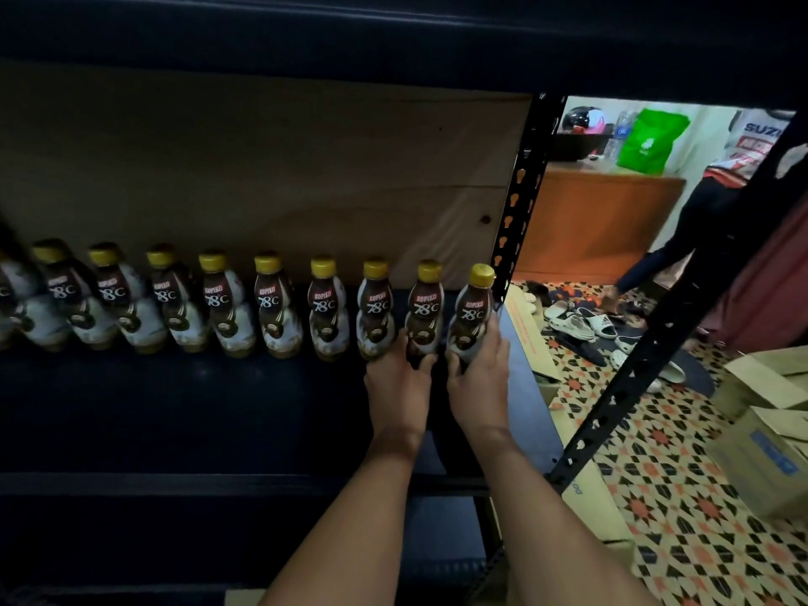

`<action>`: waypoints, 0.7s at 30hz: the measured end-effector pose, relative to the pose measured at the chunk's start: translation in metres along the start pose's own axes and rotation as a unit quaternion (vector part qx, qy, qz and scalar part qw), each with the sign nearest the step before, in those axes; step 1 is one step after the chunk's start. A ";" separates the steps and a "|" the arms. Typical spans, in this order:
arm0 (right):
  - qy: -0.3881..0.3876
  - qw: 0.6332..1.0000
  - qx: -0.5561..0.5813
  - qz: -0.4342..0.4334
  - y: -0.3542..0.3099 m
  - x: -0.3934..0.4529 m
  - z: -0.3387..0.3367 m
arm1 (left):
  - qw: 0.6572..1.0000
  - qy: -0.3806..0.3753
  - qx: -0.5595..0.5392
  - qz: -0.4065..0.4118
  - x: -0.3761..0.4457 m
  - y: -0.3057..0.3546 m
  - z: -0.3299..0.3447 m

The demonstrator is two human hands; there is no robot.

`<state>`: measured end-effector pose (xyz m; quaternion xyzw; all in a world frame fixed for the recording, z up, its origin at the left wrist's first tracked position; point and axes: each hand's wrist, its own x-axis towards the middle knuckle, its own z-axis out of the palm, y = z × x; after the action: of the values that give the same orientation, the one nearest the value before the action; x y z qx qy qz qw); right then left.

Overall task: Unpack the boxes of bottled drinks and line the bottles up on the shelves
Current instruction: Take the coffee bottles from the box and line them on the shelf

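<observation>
Several brown coffee bottles with gold caps stand in a row [271, 306] along the back of a dark shelf [196, 400], against a wooden back panel. My left hand [395, 378] grips the base of the second bottle from the right [424, 310]. My right hand [478, 369] grips the rightmost bottle [472, 312], which leans slightly right beside the black slotted upright [520, 199]. Both bottles sit at the row's right end.
Another slotted black post [656, 352] slants across the right. Cardboard boxes [769, 435] lie on the patterned tile floor, with sandals [581, 325] beyond. A person [708, 203] stands near a wooden cabinet [603, 216] with a green bag on top.
</observation>
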<state>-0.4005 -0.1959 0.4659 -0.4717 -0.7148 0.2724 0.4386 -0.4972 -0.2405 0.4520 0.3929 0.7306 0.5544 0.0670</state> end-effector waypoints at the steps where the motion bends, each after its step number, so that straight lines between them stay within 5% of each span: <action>1: -0.002 1.000 -0.001 0.002 0.000 0.000 0.000 | 1.000 -0.003 -0.013 -0.003 0.001 -0.001 0.000; 21: -0.005 1.000 -0.018 0.003 -0.003 0.000 0.000 | 0.996 0.001 -0.085 -0.034 0.001 -0.006 0.002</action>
<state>-0.4017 -0.1971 0.4685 -0.4805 -0.7203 0.2629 0.4257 -0.5003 -0.2387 0.4461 0.3600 0.6940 0.6122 0.1179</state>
